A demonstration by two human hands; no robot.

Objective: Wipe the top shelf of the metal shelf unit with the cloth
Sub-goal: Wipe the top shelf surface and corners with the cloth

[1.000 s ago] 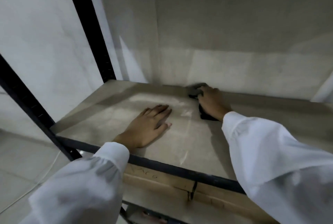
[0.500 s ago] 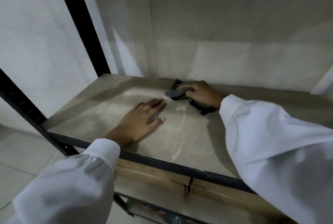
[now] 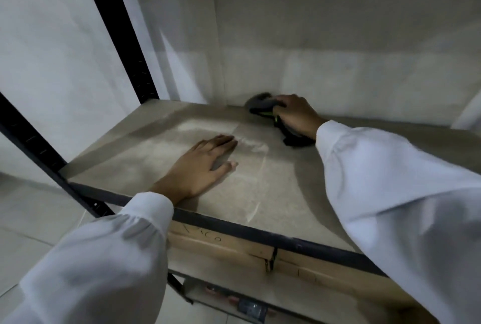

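Head view: right hand (image 3: 296,115) gripping cloth (image 3: 263,104), left hand (image 3: 200,167) flat on shelf (image 3: 260,188); scrawled writing unreadable.

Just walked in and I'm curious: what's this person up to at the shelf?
A person in white sleeves is wiping a metal shelf unit. The right hand presses a dark cloth against the shelf board at its back edge, by the wall. The left hand lies flat, palm down, on the board nearer the front, empty.

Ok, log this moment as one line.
right hand: pressing cloth at shelf back edge | left hand: flat, bracing | wipe: unfinished
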